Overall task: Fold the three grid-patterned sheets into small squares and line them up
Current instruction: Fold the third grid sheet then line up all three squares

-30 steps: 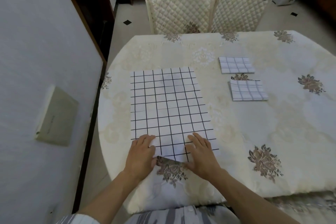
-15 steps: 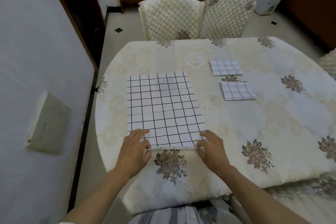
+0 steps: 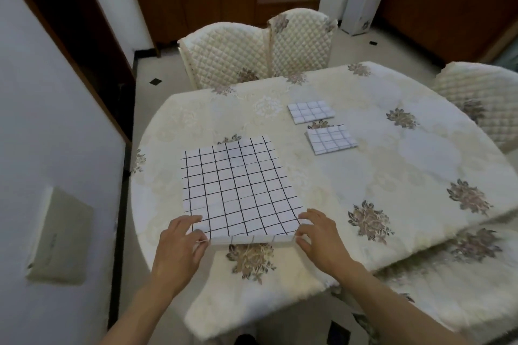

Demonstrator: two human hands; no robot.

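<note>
Unfolded grid sheet point(image 3: 238, 187) is laid near the near-left edge of the counter point(image 3: 392, 171), with its near edge slightly raised. Its near-left corner is pinched by the left hand point(image 3: 179, 244), its near-right corner by the right hand point(image 3: 319, 235). Toward the far edge, the far folded square point(image 3: 311, 111) and near folded square point(image 3: 332, 138) are set just apart.

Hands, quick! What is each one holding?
Left hand: pinches the sheet at its near left corner.
Right hand: pinches its near right corner.

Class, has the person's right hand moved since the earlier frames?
Yes. The right hand has slid rightward, away from the brown floral motif nearest the person on the cream tablecloth, to the near right corner of the large grid-patterned sheet.
</note>
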